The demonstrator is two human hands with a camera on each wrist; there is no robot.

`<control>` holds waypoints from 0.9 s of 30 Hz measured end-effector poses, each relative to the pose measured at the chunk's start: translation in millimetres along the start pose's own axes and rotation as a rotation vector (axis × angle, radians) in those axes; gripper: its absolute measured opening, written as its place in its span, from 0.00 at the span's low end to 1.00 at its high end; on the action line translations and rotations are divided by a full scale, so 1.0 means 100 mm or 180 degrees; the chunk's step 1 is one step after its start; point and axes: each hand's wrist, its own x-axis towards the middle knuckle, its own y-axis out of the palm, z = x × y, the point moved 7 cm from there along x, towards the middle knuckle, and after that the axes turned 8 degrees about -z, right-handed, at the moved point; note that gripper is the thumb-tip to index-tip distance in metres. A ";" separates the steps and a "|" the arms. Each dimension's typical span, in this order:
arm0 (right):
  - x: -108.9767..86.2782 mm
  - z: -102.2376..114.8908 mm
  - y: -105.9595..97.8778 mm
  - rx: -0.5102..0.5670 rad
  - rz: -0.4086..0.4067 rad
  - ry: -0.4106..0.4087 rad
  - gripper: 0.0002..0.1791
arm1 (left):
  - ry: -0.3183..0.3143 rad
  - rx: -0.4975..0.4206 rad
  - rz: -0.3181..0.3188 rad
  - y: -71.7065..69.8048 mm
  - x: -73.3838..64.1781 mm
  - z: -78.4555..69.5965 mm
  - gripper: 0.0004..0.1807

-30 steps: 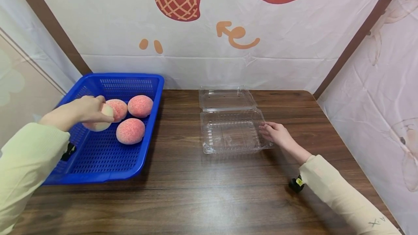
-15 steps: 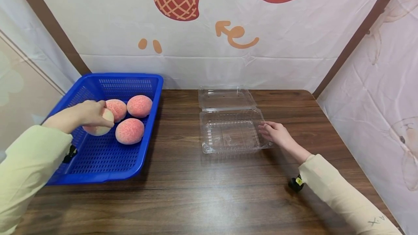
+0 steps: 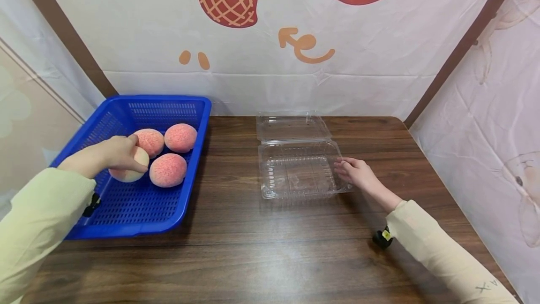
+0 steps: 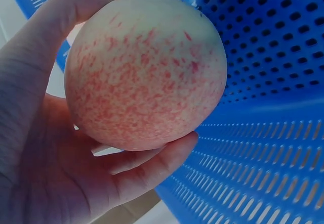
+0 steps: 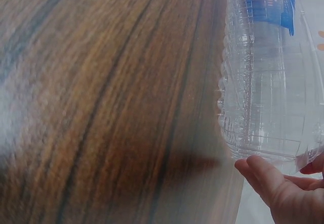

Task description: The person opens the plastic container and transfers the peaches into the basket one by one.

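Note:
My left hand [image 3: 111,154] grips a pale peach [image 4: 147,72] with red speckles inside the blue basket [image 3: 181,210]. In the left wrist view the thumb lies along one side of the fruit and the fingers curl round the other. Beside it in the basket sit three pinker peaches: one behind [image 3: 151,142], one at the far right [image 3: 180,137] and one in front [image 3: 168,170]. On the table, a clear plastic clamshell box [image 5: 268,87] lies open, its lid [image 3: 293,128] folded back. My right hand [image 3: 355,172] pinches its right rim, fingers against the outer wall.
A dark wood-grain table [image 3: 270,243] carries everything. The back edge meets a white printed cloth [image 3: 253,88], with another cloth [image 3: 476,121] hanging along the right side. The basket stands at the left, its walls slotted.
My left hand has come slightly nearer and lower in the head view, with the peach in its grip. The right hand and the clamshell box stay put.

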 end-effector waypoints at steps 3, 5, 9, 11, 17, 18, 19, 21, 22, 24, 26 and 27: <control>0.00 0.01 0.01 0.0024 0.0012 -0.0007 0.23 | 0.0073 0.0011 -0.0013 0.04 -0.01 0.00 0.44; -0.01 0.01 0.01 0.0015 0.0022 -0.0023 0.23 | 0.0142 0.0016 -0.0072 0.03 0.00 -0.01 0.40; -0.01 0.02 0.02 -0.0009 0.0026 -0.0024 0.23 | 0.0283 -0.0003 -0.0212 -0.04 0.01 -0.05 0.31; -0.01 0.01 0.01 -0.0026 0.0023 -0.0023 0.23 | 0.0285 -0.0016 -0.0266 -0.08 0.02 -0.07 0.28; -0.01 0.00 0.01 -0.0008 0.0019 -0.0022 0.23 | 0.0092 0.0127 -0.0388 -0.17 0.03 -0.09 0.30; -0.01 0.00 0.01 -0.0005 0.0018 -0.0017 0.23 | 0.0057 0.0163 -0.0402 -0.18 0.03 -0.08 0.31; -0.01 0.00 0.01 -0.0007 0.0018 -0.0013 0.23 | 0.0012 0.0193 -0.0403 -0.19 0.03 -0.08 0.32; -0.01 0.00 0.01 -0.0007 0.0020 -0.0003 0.23 | -0.0031 0.0230 -0.0442 -0.21 0.04 -0.08 0.34; -0.01 0.00 0.01 -0.0002 0.0020 -0.0001 0.23 | -0.0042 0.0234 -0.0450 -0.22 0.04 -0.08 0.35; -0.01 0.00 0.01 0.0001 0.0026 0.0001 0.23 | -0.0058 0.0244 -0.0487 -0.25 0.04 -0.09 0.36; -0.01 0.00 0.01 0.0017 0.0028 0.0002 0.23 | -0.0065 0.0248 -0.0533 -0.28 0.05 -0.11 0.36; -0.01 0.01 0.01 0.0018 0.0031 -0.0001 0.23 | -0.0073 0.0247 -0.0549 -0.29 0.05 -0.12 0.36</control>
